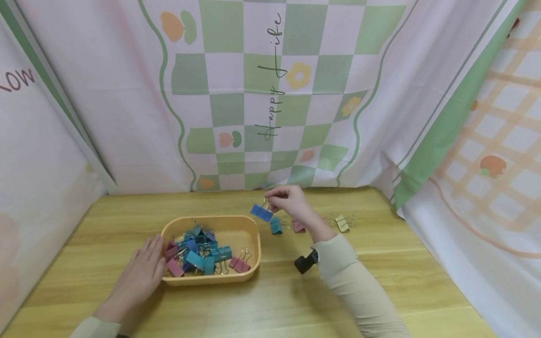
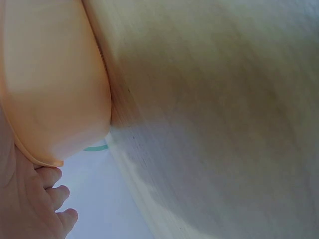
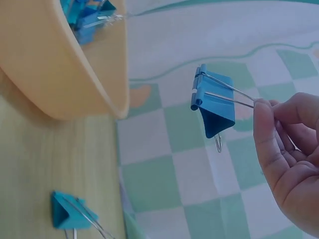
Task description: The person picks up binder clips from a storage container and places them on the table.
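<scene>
Between thumb and fingertips my right hand [image 1: 291,201] pinches a blue binder clip [image 1: 261,212] by one wire handle. In the right wrist view that blue clip [image 3: 217,102] hangs in the air, its other handle pointing down. My left hand [image 1: 143,265] rests against the left side of a yellow-orange plastic basket [image 1: 253,234], fingers extended along its rim. Several blue, teal and pink binder clips [image 1: 196,258] lie heaped in the basket's left part, with a pink clip [image 1: 240,264] apart at its right end.
Right of the basket, a teal clip [image 1: 276,226], a pink clip [image 1: 298,226] and a yellow clip [image 1: 342,224] form a row on the wooden table [image 1: 270,305], partly hidden by my right forearm. A patterned curtain [image 1: 262,108] hangs behind the table.
</scene>
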### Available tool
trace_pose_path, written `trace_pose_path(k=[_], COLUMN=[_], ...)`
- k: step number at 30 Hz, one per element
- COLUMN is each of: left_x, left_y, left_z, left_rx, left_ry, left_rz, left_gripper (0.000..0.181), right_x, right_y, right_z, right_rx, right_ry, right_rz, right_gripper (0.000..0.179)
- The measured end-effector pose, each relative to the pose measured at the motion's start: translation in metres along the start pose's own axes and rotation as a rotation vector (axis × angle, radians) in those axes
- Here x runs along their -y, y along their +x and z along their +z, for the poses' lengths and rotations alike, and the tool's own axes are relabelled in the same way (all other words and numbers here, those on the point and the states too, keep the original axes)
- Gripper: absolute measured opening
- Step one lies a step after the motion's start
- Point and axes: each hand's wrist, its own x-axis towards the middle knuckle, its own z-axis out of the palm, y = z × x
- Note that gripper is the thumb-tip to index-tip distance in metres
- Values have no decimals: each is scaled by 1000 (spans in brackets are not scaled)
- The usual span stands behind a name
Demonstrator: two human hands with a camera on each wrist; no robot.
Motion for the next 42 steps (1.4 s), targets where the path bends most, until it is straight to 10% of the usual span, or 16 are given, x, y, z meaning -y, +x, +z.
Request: trace_pose_path(k=[10, 24, 42], left_x=[0, 0, 2], left_y=[-1, -2, 1], left_z=[0, 1, 2], left_rx=[-7, -15, 15], left_ry=[-6, -6, -5], left_rz=[2, 4, -17], left_gripper=[55, 54, 56], right_x=[7, -4, -32], right_y=[-10, -22, -39], right_z=[-38, -93, -159], right_rx=[-132, -265, -467], right_ry=[2, 10, 239], right_rz=[89, 5, 56], right_gripper=[23, 27, 19])
